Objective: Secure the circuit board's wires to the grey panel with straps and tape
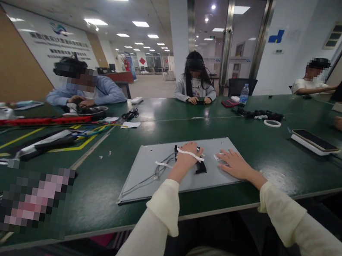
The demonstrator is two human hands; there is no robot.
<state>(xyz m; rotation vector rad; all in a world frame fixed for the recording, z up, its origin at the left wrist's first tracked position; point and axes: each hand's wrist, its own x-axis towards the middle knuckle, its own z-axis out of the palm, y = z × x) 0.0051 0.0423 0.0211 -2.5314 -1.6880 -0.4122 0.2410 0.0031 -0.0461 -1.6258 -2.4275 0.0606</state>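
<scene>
A grey metal panel lies flat on the dark green table in front of me. Thin grey cables and a small black part rest on it. My left hand rests over the black part with a white strip of tape lying across its back; its fingers curl down out of sight. My right hand lies flat on the panel's right side, fingers stretched out towards a small white label.
Three other people sit around the table. A water bottle, a roll of white tape, black cables and a stack of tablets lie at the far right. Red and black bars and yellow floor tape are at left.
</scene>
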